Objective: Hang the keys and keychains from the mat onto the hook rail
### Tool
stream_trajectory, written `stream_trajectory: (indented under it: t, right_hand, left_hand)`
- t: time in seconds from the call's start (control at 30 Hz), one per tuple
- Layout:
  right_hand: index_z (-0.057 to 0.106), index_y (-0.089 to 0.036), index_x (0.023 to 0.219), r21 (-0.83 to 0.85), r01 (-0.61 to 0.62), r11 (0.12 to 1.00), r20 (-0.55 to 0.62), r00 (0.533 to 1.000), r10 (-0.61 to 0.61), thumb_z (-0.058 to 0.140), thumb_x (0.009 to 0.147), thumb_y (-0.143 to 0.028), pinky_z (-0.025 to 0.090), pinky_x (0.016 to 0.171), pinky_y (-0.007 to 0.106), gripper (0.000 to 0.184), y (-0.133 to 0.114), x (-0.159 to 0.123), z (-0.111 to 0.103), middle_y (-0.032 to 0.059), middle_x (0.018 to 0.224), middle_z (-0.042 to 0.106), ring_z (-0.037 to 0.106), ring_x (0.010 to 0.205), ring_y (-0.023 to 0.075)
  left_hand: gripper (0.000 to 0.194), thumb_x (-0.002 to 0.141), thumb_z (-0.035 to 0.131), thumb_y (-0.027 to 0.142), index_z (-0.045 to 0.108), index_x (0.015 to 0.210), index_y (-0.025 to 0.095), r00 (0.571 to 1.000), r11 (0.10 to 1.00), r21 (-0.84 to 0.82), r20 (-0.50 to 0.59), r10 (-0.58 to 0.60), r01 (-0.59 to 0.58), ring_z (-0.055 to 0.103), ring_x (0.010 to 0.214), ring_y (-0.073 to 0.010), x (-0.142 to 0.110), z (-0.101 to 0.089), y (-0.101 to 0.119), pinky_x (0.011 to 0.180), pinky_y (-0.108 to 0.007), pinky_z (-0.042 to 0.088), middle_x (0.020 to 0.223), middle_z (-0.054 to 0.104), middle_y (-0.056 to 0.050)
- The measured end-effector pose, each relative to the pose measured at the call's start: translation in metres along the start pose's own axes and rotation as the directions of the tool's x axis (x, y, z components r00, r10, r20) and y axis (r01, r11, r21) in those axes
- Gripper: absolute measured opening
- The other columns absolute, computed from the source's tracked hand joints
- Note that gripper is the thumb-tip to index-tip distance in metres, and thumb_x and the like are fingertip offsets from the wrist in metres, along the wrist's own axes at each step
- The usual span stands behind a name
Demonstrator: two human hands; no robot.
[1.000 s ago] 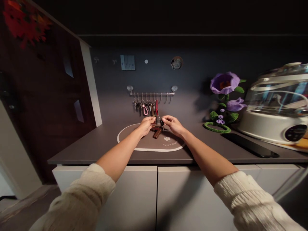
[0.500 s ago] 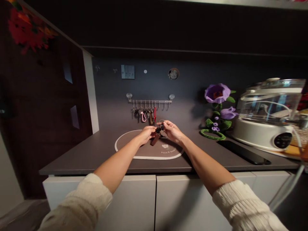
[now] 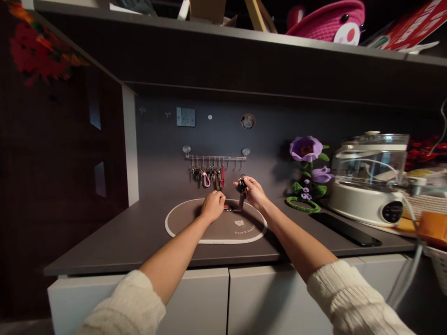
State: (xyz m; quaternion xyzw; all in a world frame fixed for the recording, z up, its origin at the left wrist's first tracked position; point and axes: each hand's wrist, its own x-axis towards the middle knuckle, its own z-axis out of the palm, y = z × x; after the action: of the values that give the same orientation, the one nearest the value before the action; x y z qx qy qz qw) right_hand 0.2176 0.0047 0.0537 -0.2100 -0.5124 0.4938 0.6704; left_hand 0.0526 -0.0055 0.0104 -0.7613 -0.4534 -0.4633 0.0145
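Note:
My right hand (image 3: 254,191) is pinched around the top of a key set (image 3: 241,186) and holds it above the mat. A dark fob and a brown strap hang down from it. My left hand (image 3: 213,206) is curled, back towards me, over the middle of the mat; whatever its fingers hold, if anything, is hidden. Just right of it, a small item with a red part (image 3: 226,208) lies on the oval brown mat (image 3: 185,223). Behind the hands, a clear hook rail (image 3: 216,157) on the wall carries several keys (image 3: 204,173), a pink loop and a red piece.
On the right of the counter (image 3: 118,237) stand a purple flower ornament (image 3: 306,149) and a clear-topped white appliance (image 3: 366,195). A black phone (image 3: 345,229) lies in front of them. A loaded shelf (image 3: 223,39) overhangs the counter.
Both hands were together at the key set. My left hand has let go of it and moved slightly down and left; my right hand keeps the key set. The view has tilted up.

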Motion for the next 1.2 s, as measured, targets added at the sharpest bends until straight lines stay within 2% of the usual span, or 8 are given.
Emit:
stream_trajectory:
  t: [0.1, 0.2, 0.33, 0.43, 0.57, 0.73, 1.2]
  right_hand:
    - [0.051, -0.019, 0.074, -0.076, 0.063, 0.995, -0.107, 0.992, -0.071, 0.072, 0.058, -0.037, 0.049, 0.062, 0.029, 0.032, 0.001, 0.019, 0.004, -0.0033, 0.067, 0.057, 0.060, 0.062, 0.0128]
    - [0.049, -0.019, 0.071, -0.250, 0.163, 0.955, -0.167, 0.964, -0.208, 0.070, 0.058, -0.038, 0.047, 0.057, 0.027, 0.032, 0.004, 0.040, 0.010, -0.0043, 0.060, 0.053, 0.054, 0.054, 0.0106]
    - [0.050, -0.018, 0.070, -0.575, 0.242, 0.781, -0.188, 0.890, -0.414, 0.066, 0.059, -0.034, 0.044, 0.062, 0.027, 0.025, 0.008, 0.062, 0.019, -0.0019, 0.065, 0.056, 0.052, 0.058, 0.0107]
    - [0.051, -0.018, 0.070, -0.725, 0.237, 0.647, -0.155, 0.859, -0.489, 0.064, 0.061, -0.029, 0.042, 0.067, 0.027, 0.019, 0.011, 0.076, 0.026, 0.0002, 0.072, 0.058, 0.053, 0.065, 0.0124]
    - [0.048, -0.019, 0.069, -0.814, 0.211, 0.541, -0.115, 0.854, -0.507, 0.061, 0.063, -0.026, 0.041, 0.068, 0.027, 0.015, 0.019, 0.091, 0.033, 0.0012, 0.073, 0.059, 0.053, 0.066, 0.0135]
    - [0.046, -0.020, 0.068, -0.867, 0.148, 0.475, -0.148, 0.835, -0.530, 0.058, 0.065, -0.025, 0.039, 0.068, 0.027, 0.013, 0.027, 0.102, 0.037, 0.0012, 0.073, 0.058, 0.051, 0.067, 0.0138]
    - [0.047, -0.020, 0.068, -0.878, 0.102, 0.468, -0.178, 0.837, -0.517, 0.058, 0.065, -0.024, 0.038, 0.069, 0.027, 0.013, 0.042, 0.100, 0.028, 0.0019, 0.074, 0.057, 0.048, 0.067, 0.0138]
  left_hand:
    - [0.024, 0.084, 0.037, 0.021, 0.060, 0.082, 0.016, 0.999, 0.991, 0.127, 0.038, 0.037, -0.042, 0.053, 0.087, -0.0175, -0.002, -0.004, 0.003, 0.080, -0.030, 0.039, 0.089, 0.060, -0.007]
    - [0.025, 0.085, 0.036, 0.022, 0.060, 0.083, 0.017, 0.997, 0.979, 0.197, 0.068, 0.042, -0.055, 0.053, 0.087, -0.0174, -0.003, -0.007, 0.004, 0.079, -0.029, 0.039, 0.089, 0.060, -0.007]
    - [0.025, 0.086, 0.035, 0.022, 0.060, 0.084, 0.017, 0.998, 0.971, 0.236, 0.058, 0.034, -0.047, 0.053, 0.087, -0.0169, -0.001, -0.008, -0.001, 0.079, -0.029, 0.039, 0.090, 0.059, -0.007]
    - [0.025, 0.086, 0.035, 0.022, 0.059, 0.084, 0.017, 0.999, 0.967, 0.253, 0.032, 0.006, -0.014, 0.053, 0.087, -0.0169, 0.000, -0.008, -0.007, 0.078, -0.028, 0.039, 0.089, 0.059, -0.007]
    - [0.023, 0.086, 0.036, 0.022, 0.059, 0.083, 0.018, 0.999, 0.963, 0.267, 0.013, -0.043, 0.038, 0.053, 0.087, -0.0164, 0.002, -0.008, -0.014, 0.078, -0.028, 0.038, 0.089, 0.059, -0.006]
    - [0.024, 0.086, 0.036, 0.023, 0.059, 0.083, 0.018, 0.998, 0.957, 0.282, -0.006, -0.063, 0.062, 0.053, 0.087, -0.0167, 0.003, -0.008, -0.015, 0.077, -0.028, 0.038, 0.089, 0.059, -0.006]
    - [0.023, 0.085, 0.037, 0.021, 0.059, 0.082, 0.018, 0.998, 0.961, 0.267, -0.003, -0.067, 0.066, 0.053, 0.087, -0.0184, 0.004, -0.007, -0.016, 0.077, -0.030, 0.038, 0.090, 0.059, -0.008]
